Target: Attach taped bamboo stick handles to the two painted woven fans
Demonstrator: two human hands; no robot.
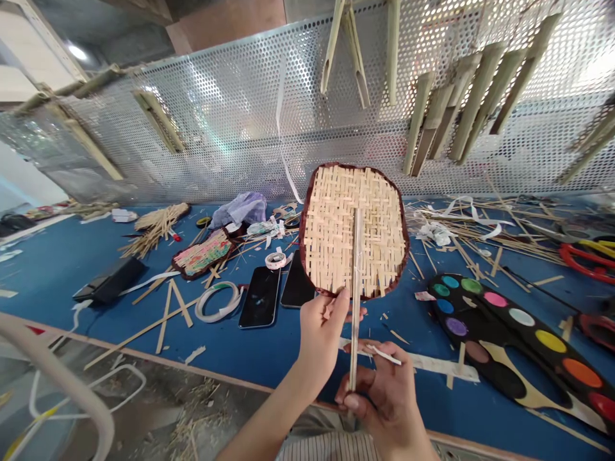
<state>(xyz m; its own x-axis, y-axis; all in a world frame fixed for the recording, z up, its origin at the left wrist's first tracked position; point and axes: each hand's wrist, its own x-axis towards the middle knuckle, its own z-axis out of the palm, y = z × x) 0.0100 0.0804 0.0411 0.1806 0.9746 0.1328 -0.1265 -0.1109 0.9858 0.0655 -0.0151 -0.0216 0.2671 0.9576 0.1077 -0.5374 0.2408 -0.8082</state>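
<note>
A woven bamboo fan (331, 230) with a dark red-brown bound edge is held upright in front of me. Its handle, a long thin bamboo strip (356, 307), runs from mid-weave down past the lower edge. My left hand (319, 333) pinches the fan's bottom rim just left of the strip, thumb in front. Lower down, my right hand (384, 384) grips the strip's bottom end between thumb and fingers. A small white strip of paper or tape (384, 354) lies across the right fingers. Part of the left fingers is hidden behind the fan.
Behind the fan, two phones (260, 298) and a tape roll (218, 301) lie on the blue table (158, 384). A black paint palette (519, 339) is at right. Bamboo strips, a painted woven piece (204, 253) and scissors (589, 256) are scattered about. A perforated metal panel (230, 128) stands behind.
</note>
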